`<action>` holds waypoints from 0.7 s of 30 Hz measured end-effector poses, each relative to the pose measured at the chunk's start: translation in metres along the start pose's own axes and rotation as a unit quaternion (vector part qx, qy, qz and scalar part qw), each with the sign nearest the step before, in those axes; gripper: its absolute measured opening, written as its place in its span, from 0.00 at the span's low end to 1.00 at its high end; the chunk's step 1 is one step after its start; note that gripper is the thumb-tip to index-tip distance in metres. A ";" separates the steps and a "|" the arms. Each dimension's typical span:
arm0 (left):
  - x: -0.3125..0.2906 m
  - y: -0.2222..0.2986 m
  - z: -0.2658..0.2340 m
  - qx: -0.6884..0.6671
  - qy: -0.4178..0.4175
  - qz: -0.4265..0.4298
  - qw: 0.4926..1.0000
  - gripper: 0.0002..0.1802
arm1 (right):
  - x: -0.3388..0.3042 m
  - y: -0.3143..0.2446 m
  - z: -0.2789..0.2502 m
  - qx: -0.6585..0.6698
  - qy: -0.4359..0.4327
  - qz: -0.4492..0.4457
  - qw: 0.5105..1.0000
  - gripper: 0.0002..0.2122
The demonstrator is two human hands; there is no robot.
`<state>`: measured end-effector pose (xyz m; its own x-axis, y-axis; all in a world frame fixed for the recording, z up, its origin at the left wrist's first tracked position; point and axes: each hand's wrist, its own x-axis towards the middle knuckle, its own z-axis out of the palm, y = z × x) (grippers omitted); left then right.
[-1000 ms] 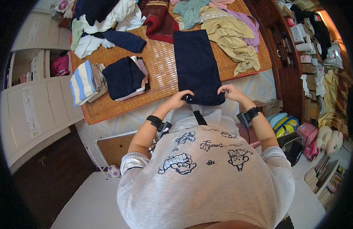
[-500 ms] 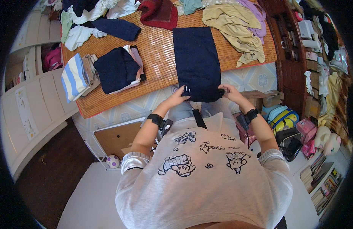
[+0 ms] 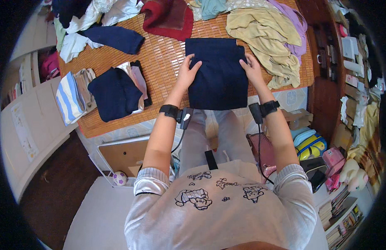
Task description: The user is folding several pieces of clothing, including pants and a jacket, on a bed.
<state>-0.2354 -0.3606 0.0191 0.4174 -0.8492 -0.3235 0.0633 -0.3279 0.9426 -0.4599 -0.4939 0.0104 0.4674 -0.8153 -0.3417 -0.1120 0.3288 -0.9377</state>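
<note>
Navy cloth [image 3: 218,83], folded into a flat block on the near side of the woven mat [image 3: 163,66], near edge reaching to about the mat's own. Broad bare matting to the left, a narrower gap to the right. Left hand [image 3: 186,75] touching the left edge, thumb spread well apart from fingers; right hand [image 3: 253,71] at the right edge, likewise parted. Further left, navy-topped stack [image 3: 113,93]; to the far right, crumpled yellow garment [image 3: 261,35]; red cloth [image 3: 170,18] close beyond the far left corner.

Home: woven mat [image 3: 161,62], heaped clothes [image 3: 264,43], plush toy [image 3: 354,177].
</note>
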 end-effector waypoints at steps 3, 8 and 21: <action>0.015 -0.018 0.015 0.052 0.008 0.015 0.999 0.27 | 0.032 0.038 -0.010 -0.029 0.016 -0.034 0.999 0.17; 0.000 -0.038 0.006 -0.024 0.008 -0.003 1.000 0.25 | 0.023 0.049 -0.002 0.042 -0.022 0.048 0.998 0.16; 0.048 -0.034 0.011 0.014 0.115 0.074 0.990 0.18 | 0.068 0.045 0.020 0.016 0.041 0.008 0.999 0.14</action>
<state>-0.2272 -0.3950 -0.0291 0.6159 -0.7733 -0.1507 -0.0384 -0.2206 0.9746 -0.4157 -0.5252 -0.0542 0.3915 -0.8458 -0.3624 -0.0908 0.3564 -0.9299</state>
